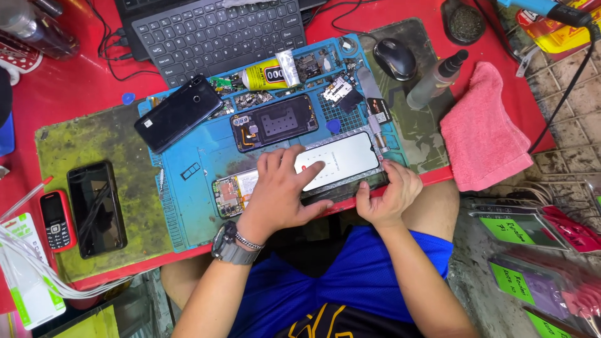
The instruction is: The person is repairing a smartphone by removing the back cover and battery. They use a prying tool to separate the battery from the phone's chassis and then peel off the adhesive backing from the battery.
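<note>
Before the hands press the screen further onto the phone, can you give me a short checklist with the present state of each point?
1. Left hand rests flat on the lit phone screen: ok.
2. Right hand grips the screen's right end: ok.
3. Screen lies over the opened phone body: ok, though the left part is uncovered.
4. Screen edges seated in the frame: cannot tell.
5. Glue tube stays apart from the hands: ok.

Red table (75,94): blue mat (188,200), keyboard (219,31), pink towel (482,131).
</note>
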